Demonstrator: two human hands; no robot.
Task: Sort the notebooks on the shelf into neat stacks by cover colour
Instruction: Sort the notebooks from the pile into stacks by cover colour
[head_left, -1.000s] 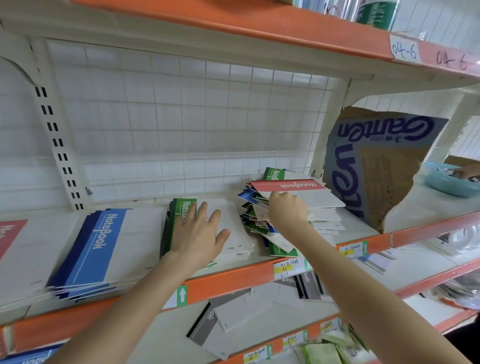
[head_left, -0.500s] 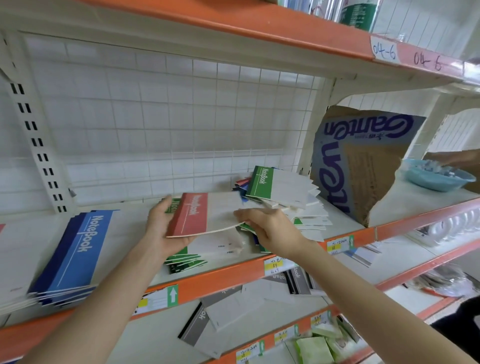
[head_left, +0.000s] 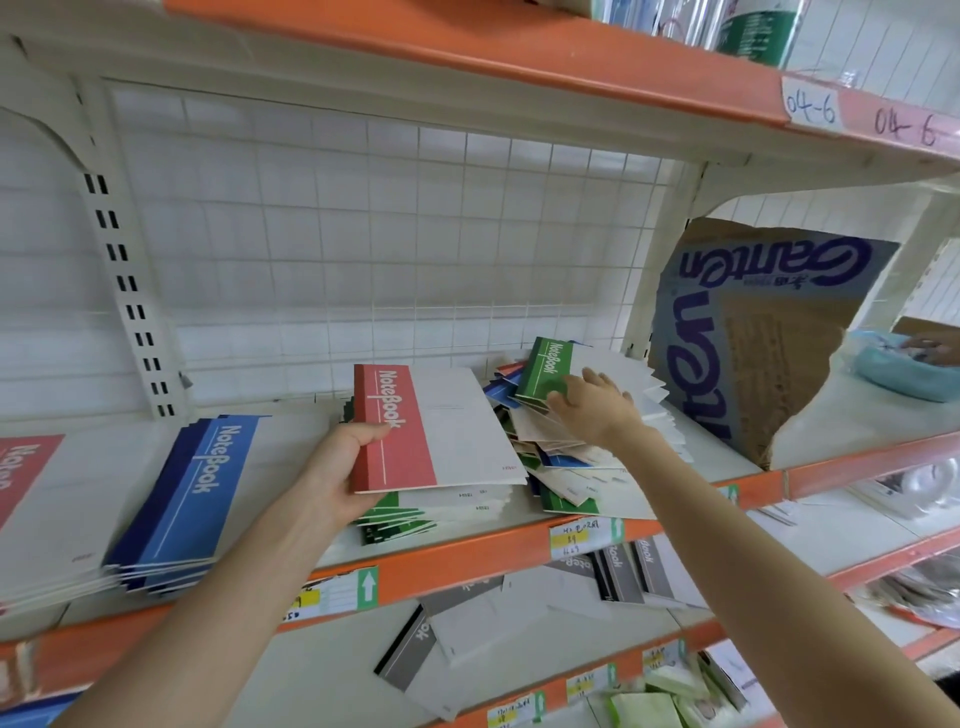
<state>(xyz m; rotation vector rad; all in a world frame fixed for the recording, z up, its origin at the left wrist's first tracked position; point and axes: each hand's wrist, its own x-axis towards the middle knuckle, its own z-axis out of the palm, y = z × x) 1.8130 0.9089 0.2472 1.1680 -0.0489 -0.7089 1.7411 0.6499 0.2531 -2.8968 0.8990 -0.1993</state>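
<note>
My left hand (head_left: 337, 467) grips a red-spined notebook (head_left: 431, 431) by its spine edge, holding it above the green stack (head_left: 395, 519) at the shelf's middle. My right hand (head_left: 592, 402) reaches onto the mixed heap (head_left: 571, 467) further right, its fingers on the topmost green notebook (head_left: 545, 364); whether it grips that notebook is unclear. A neat blue stack (head_left: 192, 493) lies to the left, and a red stack (head_left: 21, 478) shows at the far left edge.
A torn cardboard panel (head_left: 753, 332) stands right of the upright post. Behind it lies a light blue bowl (head_left: 904, 369) with another person's hand at it. Grey notebooks (head_left: 623, 566) lie scattered on the shelf below. An orange shelf edge (head_left: 467, 561) runs in front.
The right hand let go of the red notebook and moved right onto the heap's green top notebook. The left hand now holds the red notebook alone, over the green stack.
</note>
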